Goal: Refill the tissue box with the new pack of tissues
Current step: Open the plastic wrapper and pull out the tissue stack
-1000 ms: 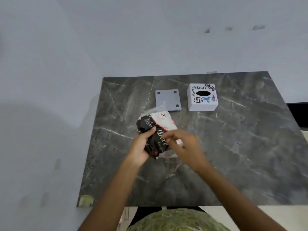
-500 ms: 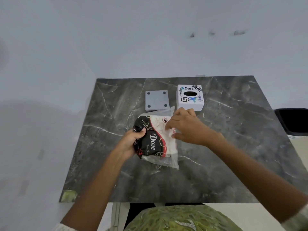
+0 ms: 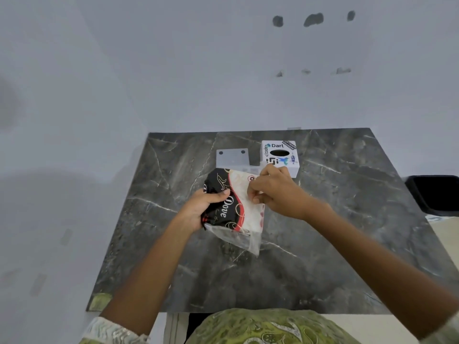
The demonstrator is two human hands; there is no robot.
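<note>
While the left hand (image 3: pixel 198 207) clamps the dark end of the tissue pack (image 3: pixel 232 207), its fingers (image 3: pixel 218 194) curled shut over the black wrapper, the right hand (image 3: pixel 273 192) pinches the pale upper right edge, thumb and forefinger closed on the plastic film. That split grip reads as a bracing hold on one side and a tearing or peeling hold on the other, so the step in hand is likely opening the wrapper. The pack sits raised just above the dark marble surface (image 3: pixel 335 244), near its middle, with loose clear film trailing off its near end. Its long axis runs from the near edge toward the far wall, tilted slightly, with the printed "Dove" lettering reading along that length. Behind it stands the white tissue box (image 3: pixel 293 167), oval slot up and dark inside, just beyond the right knuckles. Beside the box lies a grey plate (image 3: pixel 232 158), probably its removed base, left clear so the box can be loaded.
</note>
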